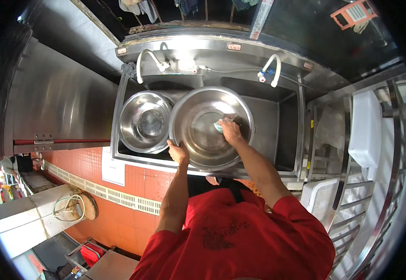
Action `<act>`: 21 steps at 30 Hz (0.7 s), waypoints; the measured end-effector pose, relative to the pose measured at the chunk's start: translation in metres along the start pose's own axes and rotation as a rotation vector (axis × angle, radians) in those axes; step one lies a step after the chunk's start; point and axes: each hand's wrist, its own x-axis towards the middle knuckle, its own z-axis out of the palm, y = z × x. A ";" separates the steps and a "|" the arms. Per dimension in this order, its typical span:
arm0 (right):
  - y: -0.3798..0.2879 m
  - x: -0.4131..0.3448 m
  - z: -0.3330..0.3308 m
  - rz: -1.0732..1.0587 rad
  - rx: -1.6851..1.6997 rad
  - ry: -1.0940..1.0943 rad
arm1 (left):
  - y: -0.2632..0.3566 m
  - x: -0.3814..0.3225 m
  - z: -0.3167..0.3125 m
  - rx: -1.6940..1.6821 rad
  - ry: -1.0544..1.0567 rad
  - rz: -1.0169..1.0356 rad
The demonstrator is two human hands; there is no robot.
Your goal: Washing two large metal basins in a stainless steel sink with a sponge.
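Note:
A large stainless steel basin (203,154) rests over the double sink (264,112), tilted slightly toward me. My left hand (179,153) grips its rim at the lower left. Inside the basin, my right hand (230,130) presses a pale green cloth or sponge (218,126) against the right part of the inner surface; the fingers hide most of it. To the left, a smaller stainless steel bowl (143,140) sits in the left sink bay, close against the large basin.
Two white gooseneck faucets, a left one (139,66) and a right one (276,70), rise behind the sink. A dark scourer (129,69) lies at the back left corner. Metal racks with white plastic bins (365,129) stand at right. Another person (17,164) is far left.

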 end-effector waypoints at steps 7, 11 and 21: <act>0.003 -0.031 0.032 -0.171 -0.074 0.098 | 0.023 -0.013 0.011 0.004 -0.032 0.037; -0.026 -0.063 0.042 -0.490 0.064 0.269 | -0.003 -0.003 -0.002 0.006 -0.004 0.017; -0.018 -0.070 0.061 -0.570 -0.189 0.494 | 0.012 -0.011 -0.007 -0.032 -0.041 0.117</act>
